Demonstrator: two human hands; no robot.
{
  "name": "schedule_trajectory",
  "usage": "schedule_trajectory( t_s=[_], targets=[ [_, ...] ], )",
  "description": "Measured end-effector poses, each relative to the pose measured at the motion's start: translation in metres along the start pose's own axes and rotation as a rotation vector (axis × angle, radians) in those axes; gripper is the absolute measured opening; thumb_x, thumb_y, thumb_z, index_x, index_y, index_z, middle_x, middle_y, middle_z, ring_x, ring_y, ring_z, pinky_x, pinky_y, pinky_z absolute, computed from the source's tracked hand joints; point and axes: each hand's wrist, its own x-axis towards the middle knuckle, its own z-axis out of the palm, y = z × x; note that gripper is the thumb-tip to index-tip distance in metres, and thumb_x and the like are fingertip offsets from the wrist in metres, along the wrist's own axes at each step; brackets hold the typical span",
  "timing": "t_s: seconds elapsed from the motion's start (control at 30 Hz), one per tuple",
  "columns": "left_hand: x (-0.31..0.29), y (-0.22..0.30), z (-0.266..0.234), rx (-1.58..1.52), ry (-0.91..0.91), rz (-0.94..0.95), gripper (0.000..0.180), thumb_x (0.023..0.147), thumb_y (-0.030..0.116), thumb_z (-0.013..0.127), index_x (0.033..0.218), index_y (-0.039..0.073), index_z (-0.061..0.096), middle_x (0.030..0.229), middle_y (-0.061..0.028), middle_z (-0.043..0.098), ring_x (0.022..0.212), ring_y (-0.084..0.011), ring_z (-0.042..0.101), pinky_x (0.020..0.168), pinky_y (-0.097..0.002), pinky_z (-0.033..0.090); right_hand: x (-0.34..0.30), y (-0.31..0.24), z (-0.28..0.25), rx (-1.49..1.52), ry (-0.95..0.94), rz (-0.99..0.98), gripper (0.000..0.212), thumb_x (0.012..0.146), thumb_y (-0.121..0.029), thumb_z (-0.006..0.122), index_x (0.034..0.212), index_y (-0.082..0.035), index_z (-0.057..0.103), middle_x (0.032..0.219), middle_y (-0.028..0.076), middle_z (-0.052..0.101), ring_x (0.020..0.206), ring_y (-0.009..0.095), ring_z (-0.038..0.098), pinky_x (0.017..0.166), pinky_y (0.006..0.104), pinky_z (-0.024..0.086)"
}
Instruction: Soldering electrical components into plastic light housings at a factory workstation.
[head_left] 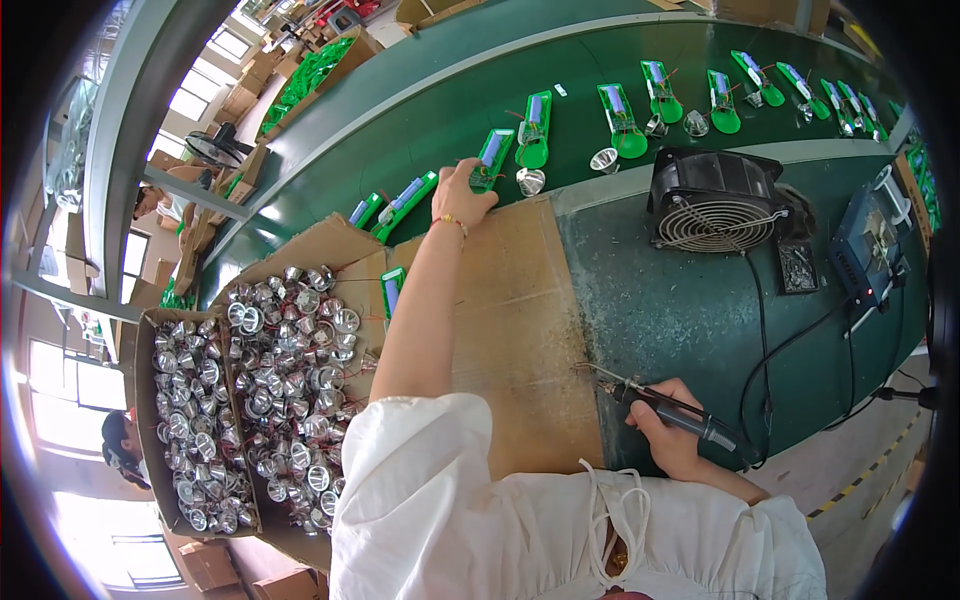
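Note:
My left hand [462, 196] stretches far forward to the belt, its fingers closed on the near end of a green plastic torch housing [494, 150] with a blue-violet battery in it. My right hand [668, 432] grips a soldering iron [690, 420] by its black handle, low over the bench. The iron's metal tip points left, above the edge of the brown cardboard sheet [510, 330]. Under my left forearm another green housing [392, 288] lies partly hidden. Beside the reached housing sits a silver reflector cup [531, 181].
Cardboard boxes [150, 400] full of silver reflector cups [290, 380] stand at left. More green housings [622, 120] line the belt [420, 110]. A black fan [715, 205] and a blue soldering station [868, 245] with a cable stand at right. People sit farther left.

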Motion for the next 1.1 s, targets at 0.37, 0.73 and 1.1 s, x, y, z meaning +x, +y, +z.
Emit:
schedule_trajectory(
  t_s=[0.37, 0.73, 1.1],
  targets=[
    [-0.267, 0.066, -0.05, -0.186, 0.094, 0.012, 0.054, 0.066, 0.026, 0.07, 0.111, 0.008, 0.047, 0.108, -0.0178, 0.045, 0.093, -0.0335, 0.053, 0.075, -0.0394, 0.048, 0.0, 0.003, 0.003, -0.107, 0.082, -0.113, 0.013, 0.082, -0.01, 0.059, 0.084, 0.0, 0.049, 0.065, 0.006, 0.058, 0.056, 0.008, 0.054, 0.051, 0.0194, 0.042],
    [-0.294, -0.042, -0.088, 0.332, 0.514, -0.208, 0.034, 0.064, 0.003, 0.062, 0.095, 0.013, 0.056, 0.096, -0.01, 0.052, 0.093, -0.0291, 0.048, 0.081, -0.0415, 0.037, -0.014, 0.003, 0.011, -0.087, 0.065, -0.187, 0.012, 0.082, -0.01, 0.058, 0.083, -0.001, 0.05, 0.065, 0.006, 0.058, 0.055, 0.007, 0.052, 0.05, 0.0183, 0.04],
    [-0.325, 0.003, -0.079, 0.129, 0.417, 0.011, 0.01, 0.067, 0.015, 0.07, 0.076, 0.011, 0.067, 0.069, -0.0043, 0.064, 0.07, -0.0191, 0.059, 0.083, -0.0346, 0.037, -0.037, -0.005, 0.013, -0.061, 0.004, -0.193, 0.015, 0.08, -0.011, 0.061, 0.083, -0.001, 0.05, 0.066, 0.006, 0.059, 0.056, 0.007, 0.055, 0.052, 0.0197, 0.043]
  ],
)
